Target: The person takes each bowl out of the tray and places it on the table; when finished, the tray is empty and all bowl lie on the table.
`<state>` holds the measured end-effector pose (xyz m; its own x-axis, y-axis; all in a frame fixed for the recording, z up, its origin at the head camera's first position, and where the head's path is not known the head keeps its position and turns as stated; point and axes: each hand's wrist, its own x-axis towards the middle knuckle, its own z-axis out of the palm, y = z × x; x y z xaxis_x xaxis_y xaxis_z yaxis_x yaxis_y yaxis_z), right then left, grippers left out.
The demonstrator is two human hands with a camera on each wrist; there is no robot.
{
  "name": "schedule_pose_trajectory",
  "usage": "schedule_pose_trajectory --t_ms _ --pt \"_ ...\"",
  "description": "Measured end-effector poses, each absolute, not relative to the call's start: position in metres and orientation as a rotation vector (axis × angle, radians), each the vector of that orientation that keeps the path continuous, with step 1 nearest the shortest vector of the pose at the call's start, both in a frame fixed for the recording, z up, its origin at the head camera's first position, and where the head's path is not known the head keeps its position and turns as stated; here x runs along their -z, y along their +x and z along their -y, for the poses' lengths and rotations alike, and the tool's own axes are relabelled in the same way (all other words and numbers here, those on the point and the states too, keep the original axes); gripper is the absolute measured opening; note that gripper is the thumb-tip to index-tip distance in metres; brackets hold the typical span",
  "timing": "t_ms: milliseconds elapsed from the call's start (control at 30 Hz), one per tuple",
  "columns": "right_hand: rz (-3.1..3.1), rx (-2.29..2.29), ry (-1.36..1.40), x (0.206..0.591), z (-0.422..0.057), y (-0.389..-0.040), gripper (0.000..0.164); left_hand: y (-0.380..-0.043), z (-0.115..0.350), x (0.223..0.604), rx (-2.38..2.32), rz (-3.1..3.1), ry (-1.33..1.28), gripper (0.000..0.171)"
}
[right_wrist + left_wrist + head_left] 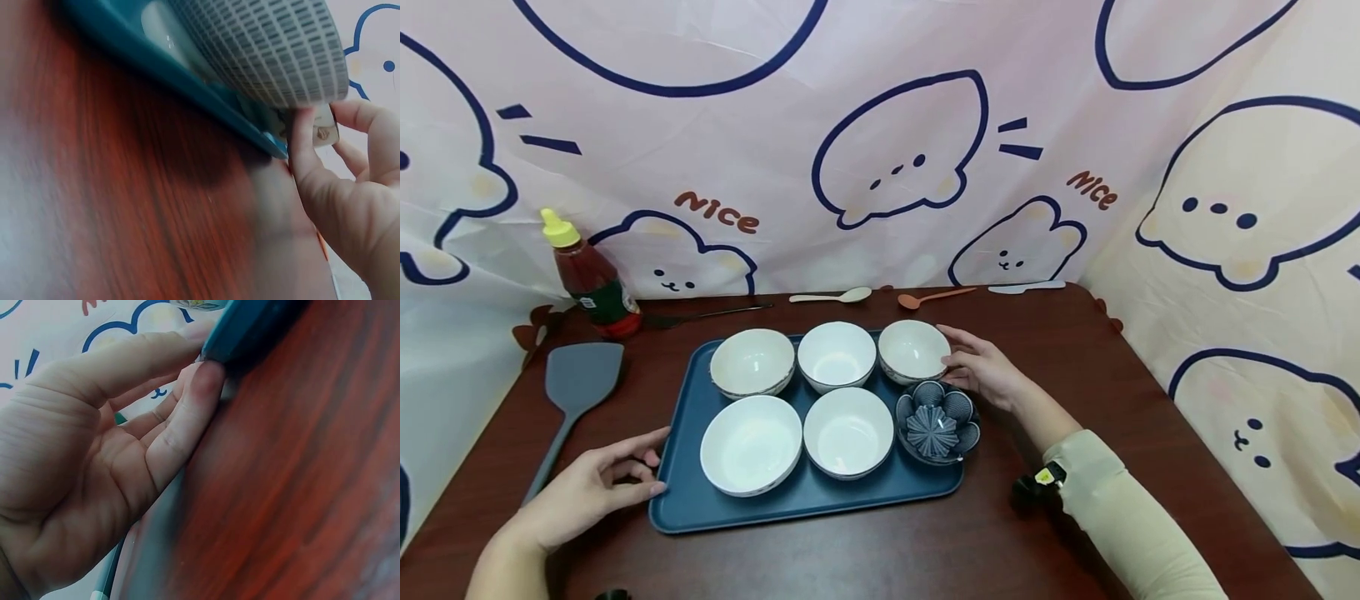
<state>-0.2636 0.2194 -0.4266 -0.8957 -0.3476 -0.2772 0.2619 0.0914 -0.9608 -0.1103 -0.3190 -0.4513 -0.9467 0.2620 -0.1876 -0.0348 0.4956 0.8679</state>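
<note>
A blue tray [917, 493] lies on the table, carrying several bowls in two rows. At its left end, my left hand [583, 492] grips the rim between thumb and fingers; the left wrist view shows the fingertips right at the tray edge [219, 337]. My right hand [988, 367] holds the right side of the back-right white bowl [914, 350], thumb and fingers spread around its wall. Just in front of that hand sits a dark blue petal-shaped bowl [934, 425], whose checked outside partly hides the white bowl [324, 128] in the right wrist view.
Left of the tray lie a grey spatula [580, 379] and a red sauce bottle [597, 283] with a yellow cap. Along the back edge are a pale spoon [850, 295], an orange spoon [913, 301] and a white knife [1026, 287]. A printed cloth [880, 250] hangs behind.
</note>
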Motion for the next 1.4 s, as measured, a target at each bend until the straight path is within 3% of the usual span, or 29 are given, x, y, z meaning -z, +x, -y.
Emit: schedule_pose_trajectory --t_ms 633,1400 --pt "-1.927 1.959 0.056 0.414 -0.218 -0.26 0.064 -0.109 0.32 0.452 -1.503 -2.384 0.264 0.074" --pt "-1.94 2.061 0.208 0.399 -0.255 -0.287 0.064 -0.106 0.32 0.452 -1.516 -2.399 0.234 0.072"
